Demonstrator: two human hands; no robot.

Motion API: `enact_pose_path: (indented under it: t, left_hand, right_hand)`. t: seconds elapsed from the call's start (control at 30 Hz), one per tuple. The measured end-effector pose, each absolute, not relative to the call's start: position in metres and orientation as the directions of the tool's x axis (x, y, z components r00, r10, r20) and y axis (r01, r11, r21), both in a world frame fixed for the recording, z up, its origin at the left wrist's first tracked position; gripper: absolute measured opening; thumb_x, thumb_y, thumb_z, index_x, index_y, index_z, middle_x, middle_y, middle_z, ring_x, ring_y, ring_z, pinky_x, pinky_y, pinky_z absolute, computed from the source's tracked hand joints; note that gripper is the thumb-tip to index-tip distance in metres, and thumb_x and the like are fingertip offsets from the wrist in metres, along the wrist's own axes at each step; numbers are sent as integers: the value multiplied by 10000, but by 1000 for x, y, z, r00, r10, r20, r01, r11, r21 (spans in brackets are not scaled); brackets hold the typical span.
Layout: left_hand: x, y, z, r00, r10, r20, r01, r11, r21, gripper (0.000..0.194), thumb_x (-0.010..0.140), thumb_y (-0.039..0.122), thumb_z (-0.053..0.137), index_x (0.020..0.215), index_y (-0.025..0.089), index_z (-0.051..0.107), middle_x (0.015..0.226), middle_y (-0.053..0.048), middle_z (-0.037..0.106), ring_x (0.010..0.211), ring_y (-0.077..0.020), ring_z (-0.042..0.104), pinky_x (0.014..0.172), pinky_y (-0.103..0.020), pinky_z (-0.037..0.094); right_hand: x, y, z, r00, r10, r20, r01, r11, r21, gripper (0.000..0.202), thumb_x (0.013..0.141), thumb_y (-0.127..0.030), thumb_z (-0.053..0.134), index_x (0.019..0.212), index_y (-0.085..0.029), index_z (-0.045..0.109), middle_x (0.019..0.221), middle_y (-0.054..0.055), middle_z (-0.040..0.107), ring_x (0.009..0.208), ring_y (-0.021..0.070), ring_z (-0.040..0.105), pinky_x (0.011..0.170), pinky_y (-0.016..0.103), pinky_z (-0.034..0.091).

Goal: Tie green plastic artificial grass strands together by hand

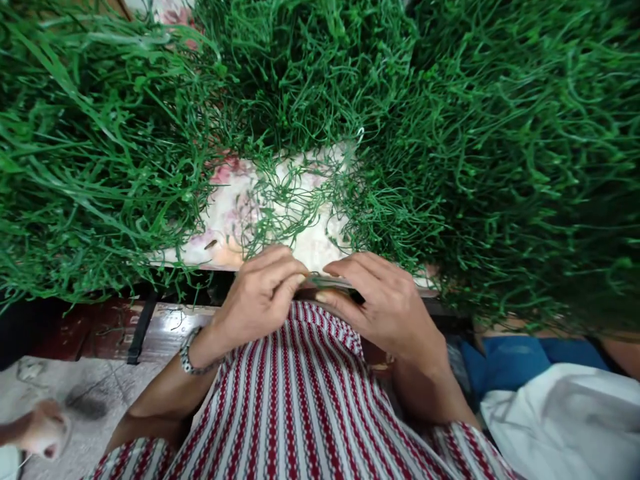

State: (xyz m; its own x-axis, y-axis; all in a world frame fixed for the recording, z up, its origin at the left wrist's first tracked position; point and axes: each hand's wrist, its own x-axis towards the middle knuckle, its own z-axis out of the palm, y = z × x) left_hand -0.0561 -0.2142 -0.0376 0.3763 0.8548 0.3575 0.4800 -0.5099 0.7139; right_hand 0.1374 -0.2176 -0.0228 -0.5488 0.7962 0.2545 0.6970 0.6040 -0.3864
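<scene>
Stems (505, 147), wiry green, heap before us; left hand (260, 293) pinches tight, contents unclear; right hand (325, 282) gapes alongside.

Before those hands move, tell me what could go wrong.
Tangled, thin green stems overhang the near edge of the pale floral surface; some might fall. Anything slipping from the bare left hand could drop onto the red-and-white striped garment below. The patterned beaded bracelet on that wrist may snag loose stems.

Stems (310, 73) on cloth (219, 210), apparently.
</scene>
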Motion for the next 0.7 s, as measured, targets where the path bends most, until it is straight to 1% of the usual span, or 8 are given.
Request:
enact_pose_path:
  t: [0.03, 0.1, 0.2, 0.27, 0.37, 0.53, 0.6, 0.7]
  left_hand:
    - [-58, -213, -41, 315, 884, 345, 465, -461, 756, 153, 839, 128, 468, 777, 166, 602, 713, -28, 591, 702, -136, 547, 644, -270, 436]
    - [-62, -212, -45, 254, 916, 311, 445, -397, 803, 149, 837, 131, 481, 760, 164, 603, 708, -20, 586, 684, -125, 543, 625, -257, 419]
    - [-64, -212, -47, 272, 921, 278, 438, -376, 816, 156, 841, 142, 479, 757, 166, 609, 707, -18, 589, 682, -126, 547, 630, -259, 416]
    - [-63, -213, -47, 292, 916, 276, 444, -386, 809, 162, 840, 141, 475, 755, 167, 610, 711, -21, 597, 686, -128, 553, 634, -260, 420]
    - [-61, -212, -47, 275, 919, 284, 460, -385, 800, 156, 836, 136, 478, 760, 169, 610, 704, -18, 598, 680, -127, 554, 629, -256, 418]
    - [-58, -213, -50, 257, 934, 247, 459, -343, 820, 148, 841, 155, 477, 758, 173, 598, 685, -9, 582, 668, -127, 544, 622, -257, 413]
    - [-57, -214, -51, 258, 935, 243, 456, -340, 823, 146, 841, 151, 474, 758, 171, 593, 692, -10, 582, 680, -130, 546, 632, -259, 413]
    - [-57, -214, -51, 254, 936, 245, 449, -339, 827, 142, 838, 137, 474, 765, 165, 592, 706, -15, 586, 690, -129, 548, 643, -261, 414]
  right_hand:
    - [141, -217, -25, -545, 797, 259, 690, 602, -402, 236, 844, -360, 541, 970, -164, 576, 869, 67, 647, 820, 195, 575, 767, 346, 447]
    - [148, -216, -31, -524, 806, 276, 651, 587, -481, 222, 840, -318, 548, 1002, -168, 572, 888, 65, 657, 841, 194, 577, 791, 356, 442]
    - [152, -215, -38, -475, 826, 302, 537, 544, -645, 132, 848, -201, 500, 935, -179, 596, 836, 38, 657, 793, 151, 595, 742, 297, 463]
    - [151, -213, -40, -459, 826, 326, 459, 535, -710, 125, 840, -172, 492, 884, -181, 609, 787, 24, 650, 746, 135, 599, 699, 269, 468]
    - [148, -212, -41, -466, 818, 338, 417, 540, -732, 112, 831, -179, 511, 874, -179, 615, 770, 21, 648, 730, 131, 600, 689, 260, 468]
    - [152, -214, -42, -456, 840, 294, 446, 502, -741, 150, 838, -172, 506, 953, -176, 602, 832, 31, 644, 773, 132, 591, 702, 259, 469]
    - [155, -216, -44, -452, 844, 290, 424, 489, -762, 174, 836, -159, 514, 990, -175, 594, 879, 38, 641, 819, 136, 588, 729, 267, 470]
    - [158, -218, -46, -421, 847, 325, 368, 487, -792, 227, 813, -168, 562, 1038, -173, 589, 949, 53, 632, 897, 153, 581, 796, 301, 468]
